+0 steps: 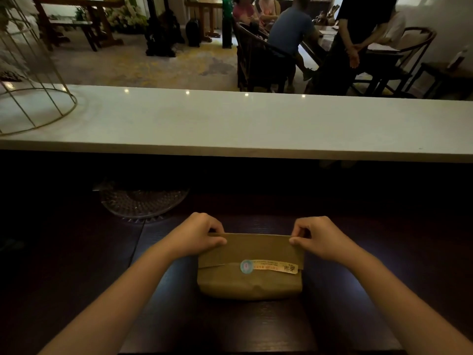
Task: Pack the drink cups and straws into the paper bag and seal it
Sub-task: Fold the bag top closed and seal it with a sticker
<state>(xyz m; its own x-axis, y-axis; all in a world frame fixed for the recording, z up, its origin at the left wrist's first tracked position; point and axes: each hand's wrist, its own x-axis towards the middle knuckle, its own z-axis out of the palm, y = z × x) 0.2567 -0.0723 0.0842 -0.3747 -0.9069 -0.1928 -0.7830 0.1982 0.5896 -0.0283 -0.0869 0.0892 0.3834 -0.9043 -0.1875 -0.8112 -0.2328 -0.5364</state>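
Left hand (198, 235) and right hand (318, 238) each pinch a top corner of the folded paper bag (249, 280), thumb in front, fingers curled behind the fold. Bag stands between both hands on the dark table (230, 326), flap held down by a sticker strip (268, 266) below the thumbs.

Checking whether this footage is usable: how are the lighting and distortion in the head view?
Head view: the dark work surface is underexposed, the paper bag and both hands dim but legible; the white counter is brighter, with small ceiling-light glints; wide-angle bowing bends the counter edge; the background room is soft.
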